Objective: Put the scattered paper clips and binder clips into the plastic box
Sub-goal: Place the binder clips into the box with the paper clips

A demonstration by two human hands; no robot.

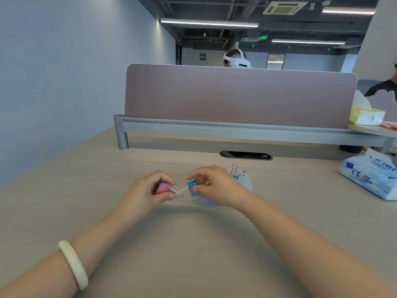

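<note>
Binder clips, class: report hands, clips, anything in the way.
Left hand grips pink binder clip. Right hand pinches blue binder clip at plastic box. Tissue pack off right, not blocking.

The right hand [214,187] hides most of the plastic box [246,184]; the tissue pack [369,179] is cut off.

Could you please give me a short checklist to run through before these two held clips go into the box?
1. Left hand grips pink binder clip: ok.
2. Right hand grips blue binder clip: ok.
3. Plastic box close beside right hand: ok.
4. Clips' wire handles apart: cannot tell, blurred.
5. Room left in box: cannot tell, hand hides it.
</note>
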